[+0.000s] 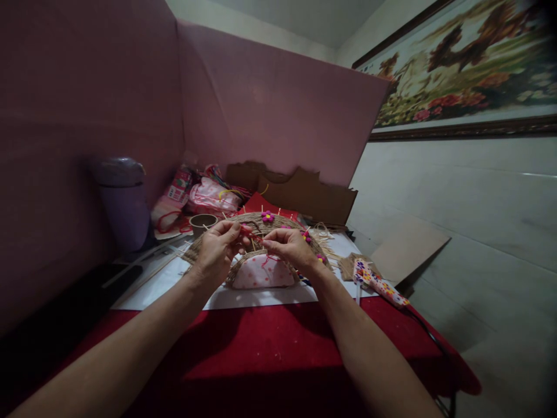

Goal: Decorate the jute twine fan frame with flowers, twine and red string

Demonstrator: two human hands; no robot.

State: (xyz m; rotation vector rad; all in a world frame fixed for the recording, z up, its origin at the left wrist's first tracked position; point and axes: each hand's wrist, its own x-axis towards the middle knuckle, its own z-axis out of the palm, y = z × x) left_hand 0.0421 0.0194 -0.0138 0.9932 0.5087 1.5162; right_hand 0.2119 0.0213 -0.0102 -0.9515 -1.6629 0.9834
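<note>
A half-round woven jute basket piece (256, 223) with upright thin sticks lies on a white sheet (261, 295) over the red table cover. Pink felt flowers (267, 216) decorate its rim, and a pink dotted fabric panel (263, 273) fills its front. My left hand (217, 247) is closed in a pinch over the rim on the left. My right hand (289, 247) is pinched too, just to the right of it. A thin red thread or strip (256, 235) runs between the two hands' fingertips.
A flower-patterned glue gun (378, 284) lies to the right with its cord trailing off. Behind the basket are a small brown cup (203, 222), pink bags (204, 194), cardboard pieces (304, 194) and a purple container (124, 200). Pink boards wall in the left and back.
</note>
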